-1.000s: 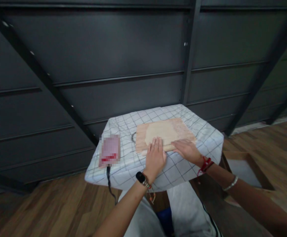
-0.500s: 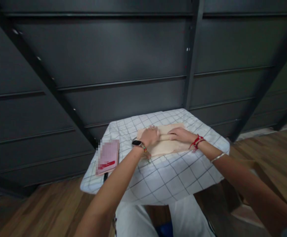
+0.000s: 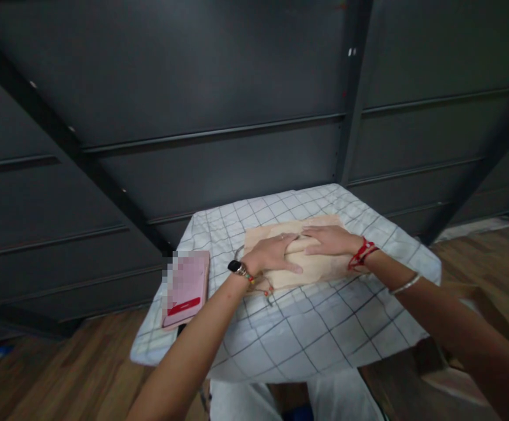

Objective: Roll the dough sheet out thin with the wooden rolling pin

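A wooden board [image 3: 258, 237] lies on a small table under a white checked cloth [image 3: 307, 333]. A thin pale sheet of dough [image 3: 319, 270] covers most of the board. Across its middle lies a light wooden rolling pin [image 3: 298, 245], largely hidden under my hands. My left hand [image 3: 274, 255] presses on the pin's left part with the fingers stretched flat. My right hand [image 3: 329, 240] lies flat on the right part, its fingertips nearly meeting the left hand's. A black watch sits on my left wrist, and red threads and a bangle on the right.
A phone in a pink case [image 3: 186, 286] lies on the cloth at the table's left side, with a dark cable [image 3: 180, 329] hanging off the edge. A dark metal wall [image 3: 219, 117] stands right behind the table. Wooden floor [image 3: 61, 380] surrounds it.
My hands rolled the pin from the board's near edge to its far side, then back toward the middle. The view has shifted a little.
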A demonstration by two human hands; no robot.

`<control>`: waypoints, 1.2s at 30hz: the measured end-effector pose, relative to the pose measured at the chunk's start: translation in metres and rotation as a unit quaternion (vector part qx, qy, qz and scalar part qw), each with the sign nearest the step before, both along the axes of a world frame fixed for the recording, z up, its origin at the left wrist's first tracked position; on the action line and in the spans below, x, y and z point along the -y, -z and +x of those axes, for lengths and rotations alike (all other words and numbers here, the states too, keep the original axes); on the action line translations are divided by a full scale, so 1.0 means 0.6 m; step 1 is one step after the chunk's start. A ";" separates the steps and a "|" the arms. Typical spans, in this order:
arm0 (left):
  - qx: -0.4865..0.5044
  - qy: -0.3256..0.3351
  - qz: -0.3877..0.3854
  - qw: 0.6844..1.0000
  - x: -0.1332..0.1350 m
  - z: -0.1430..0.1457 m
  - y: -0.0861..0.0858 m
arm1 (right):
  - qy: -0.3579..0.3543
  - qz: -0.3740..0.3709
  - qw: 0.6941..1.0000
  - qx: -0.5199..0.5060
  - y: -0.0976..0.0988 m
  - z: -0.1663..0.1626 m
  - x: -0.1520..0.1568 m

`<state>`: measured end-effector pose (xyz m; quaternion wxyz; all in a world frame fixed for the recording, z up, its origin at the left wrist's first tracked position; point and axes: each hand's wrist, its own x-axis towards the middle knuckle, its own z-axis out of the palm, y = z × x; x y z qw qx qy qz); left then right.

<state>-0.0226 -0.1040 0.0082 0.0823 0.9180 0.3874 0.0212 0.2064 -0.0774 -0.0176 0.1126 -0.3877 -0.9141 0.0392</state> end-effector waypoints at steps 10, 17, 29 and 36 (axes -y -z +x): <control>-0.014 -0.022 0.009 1.000 0.003 0.004 0.005 | -0.007 -0.021 0.999 0.027 -0.008 0.005 0.010; -0.025 -0.059 0.011 0.998 0.011 0.012 0.006 | 0.007 -0.031 0.999 0.038 -0.008 0.006 0.016; -0.004 -0.030 0.048 0.998 -0.062 -0.020 0.016 | -0.015 0.040 0.999 0.001 -0.018 0.001 -0.024; -0.001 -0.071 0.038 0.997 -0.037 -0.011 0.016 | -0.023 -0.004 1.000 0.001 -0.012 -0.008 -0.023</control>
